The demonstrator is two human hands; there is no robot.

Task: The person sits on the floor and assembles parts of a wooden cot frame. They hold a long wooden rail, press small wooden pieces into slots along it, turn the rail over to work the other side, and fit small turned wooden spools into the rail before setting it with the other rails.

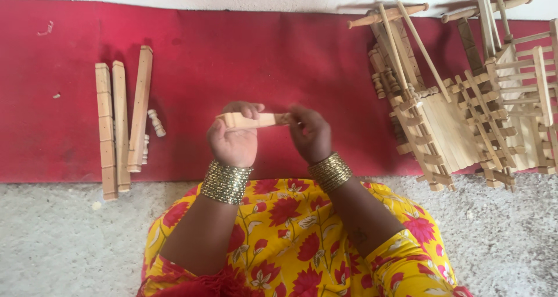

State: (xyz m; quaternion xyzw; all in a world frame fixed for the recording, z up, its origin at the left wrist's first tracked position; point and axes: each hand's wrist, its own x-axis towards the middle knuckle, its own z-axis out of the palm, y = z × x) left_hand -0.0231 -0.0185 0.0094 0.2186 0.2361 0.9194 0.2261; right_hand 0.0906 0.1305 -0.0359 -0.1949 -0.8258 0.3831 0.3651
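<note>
Holding a short pale wooden piece (251, 120) level above the red mat (244, 53), the left hand (235, 140) is wrapped around one end while the right hand (311, 134) pinches the other end, fingers closed on it. To the right lie several assembled wooden frames (465, 105), which look finished. To the left, long wooden slats (119, 122) and a few small turned pegs (156, 122) lie loose, so I judge a good share of joining is left.
</note>
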